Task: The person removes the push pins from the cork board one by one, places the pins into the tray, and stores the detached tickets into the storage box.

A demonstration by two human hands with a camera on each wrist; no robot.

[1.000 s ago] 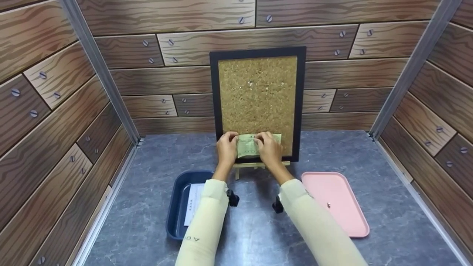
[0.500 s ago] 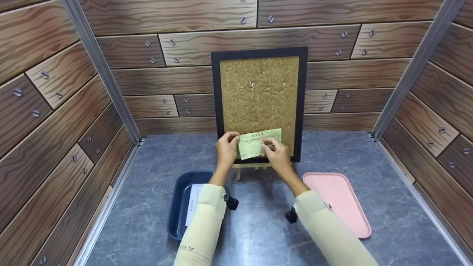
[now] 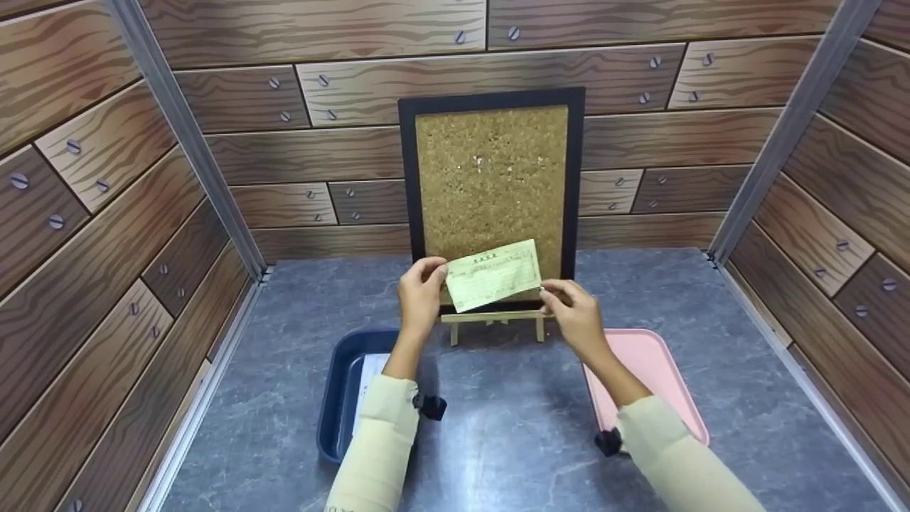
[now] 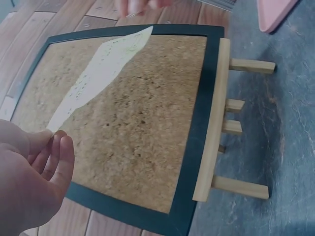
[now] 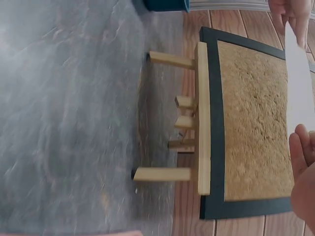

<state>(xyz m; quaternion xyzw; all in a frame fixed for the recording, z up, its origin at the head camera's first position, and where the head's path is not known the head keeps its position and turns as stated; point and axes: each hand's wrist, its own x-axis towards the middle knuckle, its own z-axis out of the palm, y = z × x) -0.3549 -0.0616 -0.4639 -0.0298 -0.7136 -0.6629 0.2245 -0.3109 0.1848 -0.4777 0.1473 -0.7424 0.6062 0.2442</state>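
A printed pale green paper slip is held tilted in front of the lower part of a black-framed cork board. My left hand pinches the slip's left edge between thumb and fingers. Close by the opposite corner, my right hand has its thumb and fingertips together. A tiny pale speck, pin-like but too small to name surely, shows at those fingertips. In the left wrist view, a gap separates the right fingers from the slip's far end. The board stands upright on a small wooden easel.
At the left stands a dark blue tray with a white paper in it, partly behind the left sleeve. A pink tray lies at the right, partly covered by the right forearm. Wood-patterned walls surround the grey tabletop.
The slip has come away from the board's lower edge and tilted, its right side higher. My right hand has drawn off its middle, rightward and toward me. My left hand keeps its pinch.
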